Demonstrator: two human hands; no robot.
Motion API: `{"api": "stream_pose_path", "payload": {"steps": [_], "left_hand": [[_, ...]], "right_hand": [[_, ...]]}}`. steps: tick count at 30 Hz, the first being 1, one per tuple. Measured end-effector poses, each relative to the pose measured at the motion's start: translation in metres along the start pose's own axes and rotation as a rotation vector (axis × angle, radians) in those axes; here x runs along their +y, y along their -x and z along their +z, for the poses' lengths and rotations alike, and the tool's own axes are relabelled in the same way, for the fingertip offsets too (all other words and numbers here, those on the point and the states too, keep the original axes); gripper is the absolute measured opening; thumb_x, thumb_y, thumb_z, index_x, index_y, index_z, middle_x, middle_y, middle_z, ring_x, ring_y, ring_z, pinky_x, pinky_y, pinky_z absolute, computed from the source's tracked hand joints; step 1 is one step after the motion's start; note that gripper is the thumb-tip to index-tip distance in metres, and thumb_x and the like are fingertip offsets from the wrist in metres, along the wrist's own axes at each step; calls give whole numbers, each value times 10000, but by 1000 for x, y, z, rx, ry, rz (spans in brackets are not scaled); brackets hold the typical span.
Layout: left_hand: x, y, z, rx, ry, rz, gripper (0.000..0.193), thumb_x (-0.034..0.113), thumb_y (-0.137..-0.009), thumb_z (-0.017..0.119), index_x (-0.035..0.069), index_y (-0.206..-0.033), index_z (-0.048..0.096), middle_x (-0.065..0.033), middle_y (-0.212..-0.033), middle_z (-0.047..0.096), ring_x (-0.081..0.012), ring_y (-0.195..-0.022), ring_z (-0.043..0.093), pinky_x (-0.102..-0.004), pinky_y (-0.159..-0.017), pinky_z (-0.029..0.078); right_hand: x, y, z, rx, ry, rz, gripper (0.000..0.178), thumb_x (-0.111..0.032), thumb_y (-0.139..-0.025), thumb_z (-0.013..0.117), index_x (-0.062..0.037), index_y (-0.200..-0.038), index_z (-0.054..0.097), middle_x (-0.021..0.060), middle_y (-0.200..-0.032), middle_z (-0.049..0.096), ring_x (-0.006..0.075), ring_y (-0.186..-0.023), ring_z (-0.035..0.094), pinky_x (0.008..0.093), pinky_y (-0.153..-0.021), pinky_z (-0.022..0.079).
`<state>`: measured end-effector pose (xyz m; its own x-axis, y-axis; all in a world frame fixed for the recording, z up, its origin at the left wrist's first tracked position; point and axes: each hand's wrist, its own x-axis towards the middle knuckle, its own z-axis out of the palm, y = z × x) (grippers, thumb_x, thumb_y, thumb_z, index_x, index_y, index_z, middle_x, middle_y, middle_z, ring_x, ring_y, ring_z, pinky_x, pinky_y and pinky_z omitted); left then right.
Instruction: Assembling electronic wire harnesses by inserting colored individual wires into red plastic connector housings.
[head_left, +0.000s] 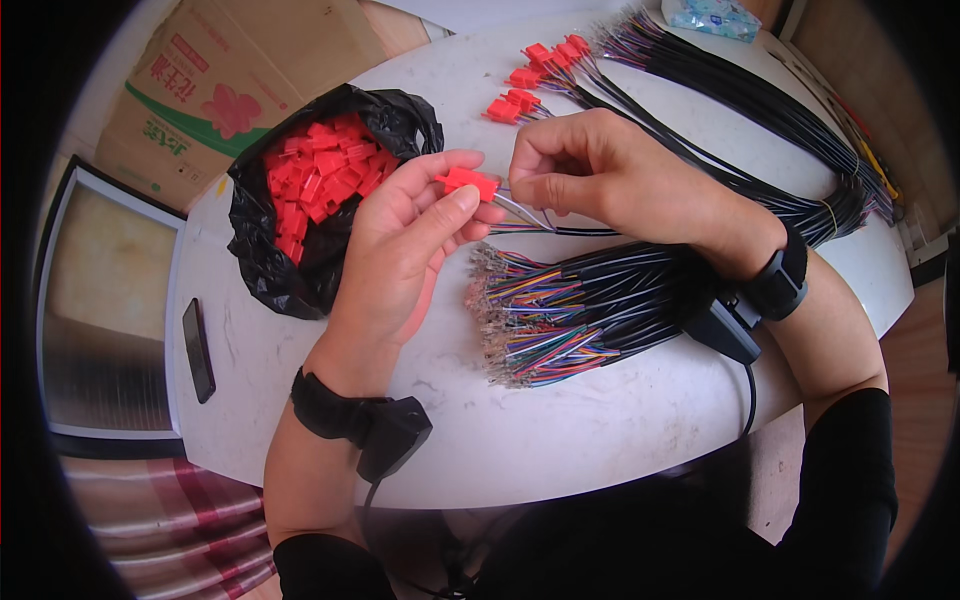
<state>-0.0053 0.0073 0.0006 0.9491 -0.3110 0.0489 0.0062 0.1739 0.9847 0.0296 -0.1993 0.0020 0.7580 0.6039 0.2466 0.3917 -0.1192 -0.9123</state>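
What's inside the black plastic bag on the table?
A heap of small red plastic pieces shows through the open mouth of the black plastic bag. The lower layers and the bottom are covered, so I can't tell what's there.

Fairly bright, diffuse light covers the worktop (560, 440), with soft shadows; below it turns dim. Around the worktop, straight edges bend and corners blacken.

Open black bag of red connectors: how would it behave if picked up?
The black bag would likely sag and flop: its thin-looking walls are crumpled. Its mouth gapes, so the loose red connectors could spill if it tips. Rolling seems unlikely, since it sits slumped and irregular.
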Motion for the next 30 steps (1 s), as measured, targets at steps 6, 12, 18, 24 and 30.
{"api": "stream_pose_path", "payload": {"steps": [6, 12, 18, 24, 30], "left_hand": [[-1, 0, 0, 1, -13, -3, 324, 97, -904, 548, -27, -1201, 508, -79, -1027, 607, -119, -880, 587, -222, -780, 449], [-1, 0, 0, -18, -1, 8, 323, 96, -898, 565, -47, -1181, 509, -110, -1004, 611, -154, -884, 604, -254, -793, 472], [1, 1, 0, 12, -36, 42, 311, 100, -895, 568, -21, -1176, 513, -78, -989, 615, -124, -832, 590, -225, -719, 452], [5, 1, -1, 28, -106, 138, 306, 81, -880, 566, -11, -1167, 511, -74, -996, 611, -111, -790, 565, -232, -688, 436], [4, 2, 4, -2, -82, 159, 348, 75, -883, 538, 2, -1216, 471, -132, -1107, 589, -120, -881, 562, -250, -779, 427]], "right_hand": [[1, 0, 3, 21, 20, -6, 126, -105, -853, 596, 0, -783, 586, 14, -624, 538, 72, -591, 471, 243, -551, 397], [1, 1, 4, 24, 18, -13, 143, -119, -857, 600, -3, -775, 582, 15, -616, 533, 73, -584, 460, 250, -541, 391], [0, -2, 2, -6, -11, 6, 162, -145, -859, 600, 12, -820, 603, 7, -658, 555, 71, -619, 479, 240, -576, 401], [-4, -1, -5, 53, -213, 212, 150, -181, -923, 550, -37, -911, 591, -21, -824, 568, 51, -734, 520, 180, -653, 391], [-5, -1, -7, -122, -174, 255, 175, -163, -875, 587, -4, -862, 659, 27, -730, 627, 81, -676, 580, 202, -620, 441]]}}
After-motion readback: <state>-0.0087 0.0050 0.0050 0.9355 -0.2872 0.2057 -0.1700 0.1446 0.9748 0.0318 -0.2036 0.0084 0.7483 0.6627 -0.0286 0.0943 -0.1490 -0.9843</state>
